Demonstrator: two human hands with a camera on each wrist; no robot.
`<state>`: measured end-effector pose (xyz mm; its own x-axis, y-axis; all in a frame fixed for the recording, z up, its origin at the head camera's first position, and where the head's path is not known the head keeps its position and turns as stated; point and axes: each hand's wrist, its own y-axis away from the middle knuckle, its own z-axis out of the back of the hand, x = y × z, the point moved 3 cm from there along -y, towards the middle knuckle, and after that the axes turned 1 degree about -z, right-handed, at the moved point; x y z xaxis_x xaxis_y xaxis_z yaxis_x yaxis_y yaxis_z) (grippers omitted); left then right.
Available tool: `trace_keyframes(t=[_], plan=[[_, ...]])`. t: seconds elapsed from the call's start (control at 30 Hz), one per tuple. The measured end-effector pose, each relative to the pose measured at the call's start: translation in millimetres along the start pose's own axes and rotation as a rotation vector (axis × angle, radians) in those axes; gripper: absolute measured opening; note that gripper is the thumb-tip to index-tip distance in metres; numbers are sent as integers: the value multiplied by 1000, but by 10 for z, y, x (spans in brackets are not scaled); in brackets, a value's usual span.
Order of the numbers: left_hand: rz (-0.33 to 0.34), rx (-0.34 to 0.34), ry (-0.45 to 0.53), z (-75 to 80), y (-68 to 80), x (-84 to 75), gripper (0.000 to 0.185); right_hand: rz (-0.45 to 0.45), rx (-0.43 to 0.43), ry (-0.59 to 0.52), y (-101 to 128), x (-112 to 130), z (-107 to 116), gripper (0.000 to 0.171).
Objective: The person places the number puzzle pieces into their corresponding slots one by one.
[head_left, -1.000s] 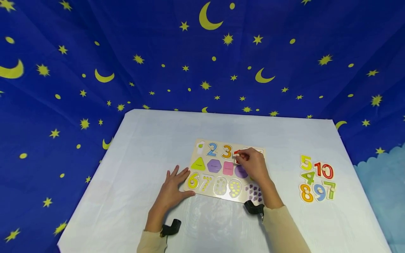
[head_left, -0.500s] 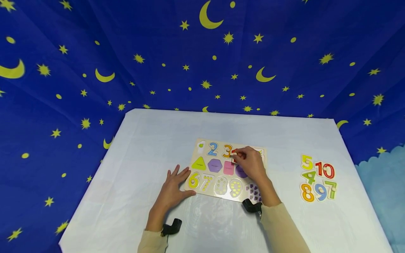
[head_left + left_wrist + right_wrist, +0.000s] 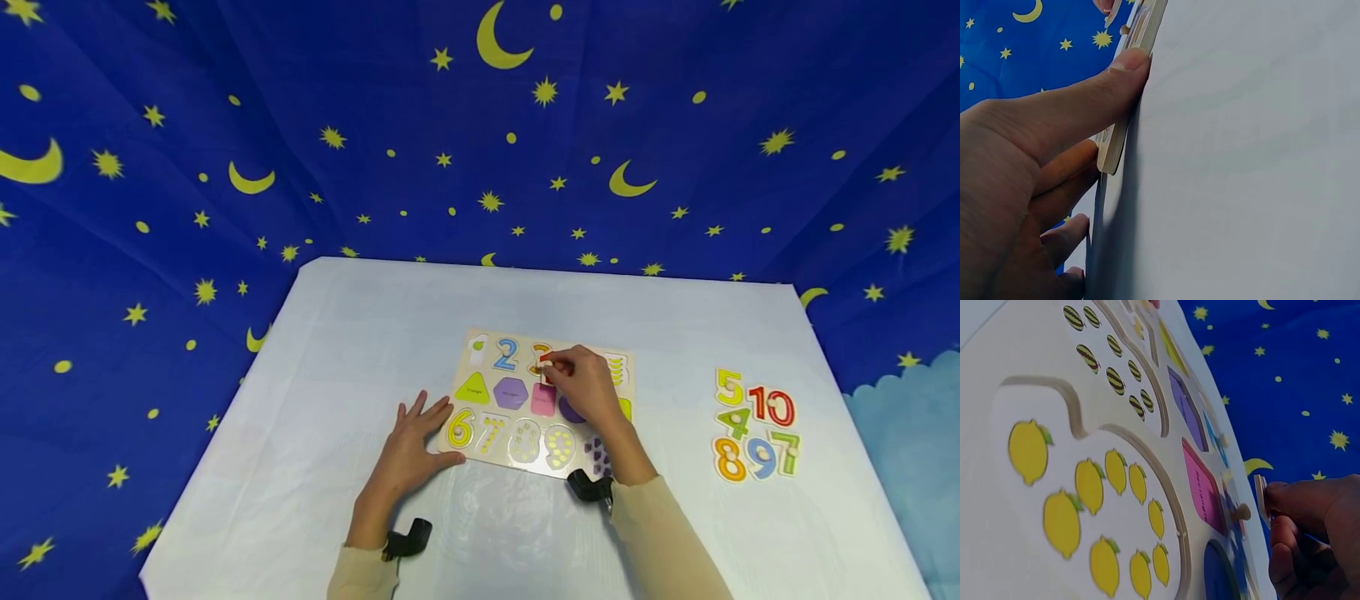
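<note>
Number-puzzle board [image 3: 488, 377] on white table [image 3: 337, 333]. R hand [image 3: 588, 383] pinches red no. pc [image 3: 545, 359] btwn thumb & fingertips, pc tilted over board at approx. 12 o'clock, by orange 3 [image 3: 538, 347]; digit mostly hidden. L hand [image 3: 408, 450], fingers spread, touches board at 8 o'clock. Blue 2 [image 3: 506, 354] seated at 11, yellow 6 [image 3: 460, 429] at 8. Loose no. pcs [image 3: 771, 406], incl. 10, at 3 o'clock, well apart.

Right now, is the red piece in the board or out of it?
Out: the right hand pinches the red piece, raised off the board.
</note>
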<state>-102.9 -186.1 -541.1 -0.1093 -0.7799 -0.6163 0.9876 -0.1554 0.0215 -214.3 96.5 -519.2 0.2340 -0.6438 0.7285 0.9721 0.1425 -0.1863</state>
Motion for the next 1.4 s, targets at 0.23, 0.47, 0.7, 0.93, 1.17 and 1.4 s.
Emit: trace_keyframes(t=[0.23, 0.47, 0.7, 0.93, 1.17, 1.4], plan=[[-3, -2, 4, 1, -9, 1, 89, -16, 24, -6, -29, 70, -33, 18], [-5, -7, 11, 2, -29, -15, 88, 20, 7, -15, -78, 127, -51, 17], [-25, -2, 12, -6, -53, -39, 86, 18, 36, -28, -135, 174, -118, 15], [-18, 22, 2, -8, -73, -60, 86, 44, 46, -33, -207, 188, -198, 11], [14, 19, 6, -6, -17, -27, 87, 73, 79, -12, -259, 251, -326, 13], [18, 18, 3, -5, -6, -9, 87, 90, 70, -28, -277, 306, -384, 11]])
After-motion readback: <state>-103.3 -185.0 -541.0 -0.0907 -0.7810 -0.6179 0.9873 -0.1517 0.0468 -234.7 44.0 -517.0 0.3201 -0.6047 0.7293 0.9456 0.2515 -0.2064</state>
